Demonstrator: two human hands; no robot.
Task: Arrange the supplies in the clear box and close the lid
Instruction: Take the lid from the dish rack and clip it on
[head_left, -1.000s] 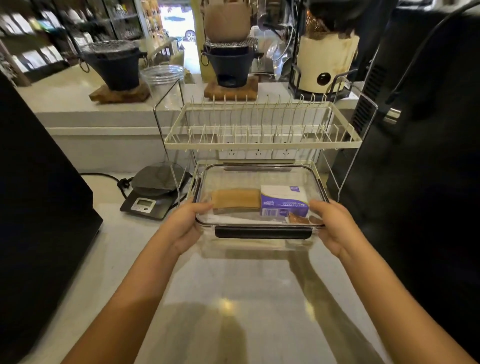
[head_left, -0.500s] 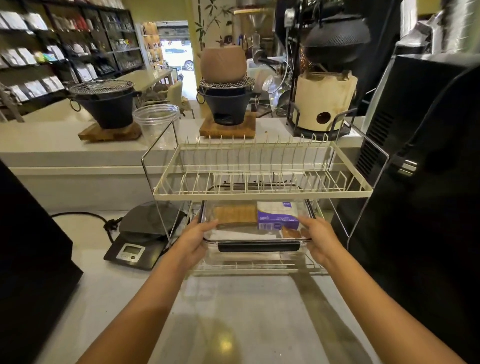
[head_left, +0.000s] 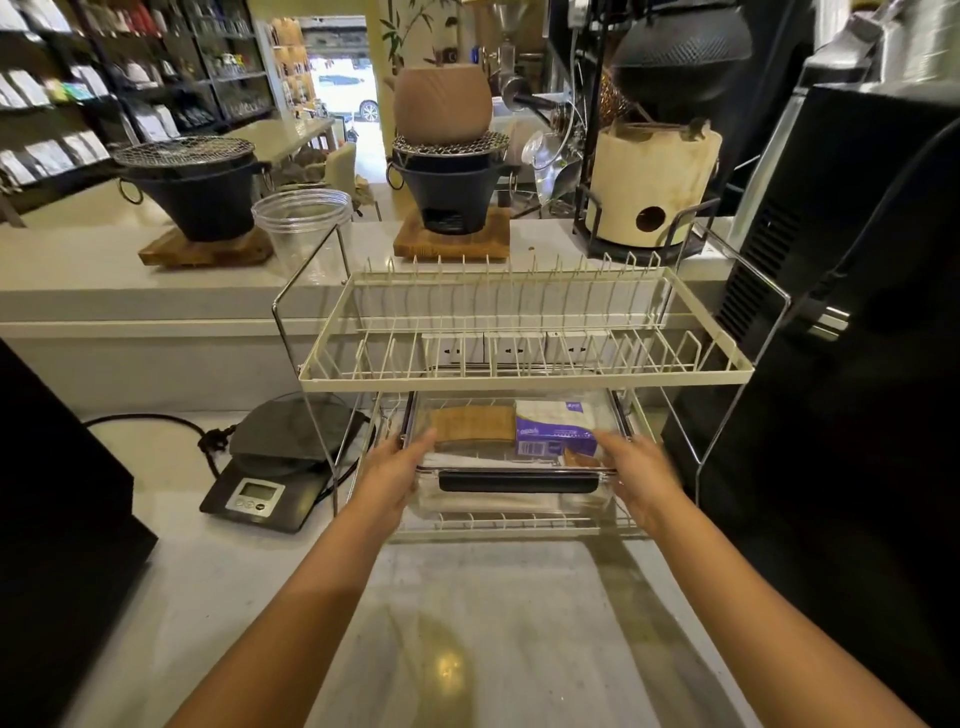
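Observation:
The clear box sits on the lower tier of a white wire dish rack, its lid on and a dark latch along its front. Through the lid I see a brown wooden piece on the left and a purple and white packet on the right. My left hand grips the box's front left corner, thumb on the lid. My right hand, blurred, holds the front right corner.
A digital scale with a black cord stands left of the rack. Black machines flank the counter, one at the right and one at the left. Behind the rack, a raised ledge carries dark stoves, a clear cup stack and a cream pot.
Both hands have carried the box forward and lowered it under the rack's upper tier onto the lower tier. The view has tilted upward.

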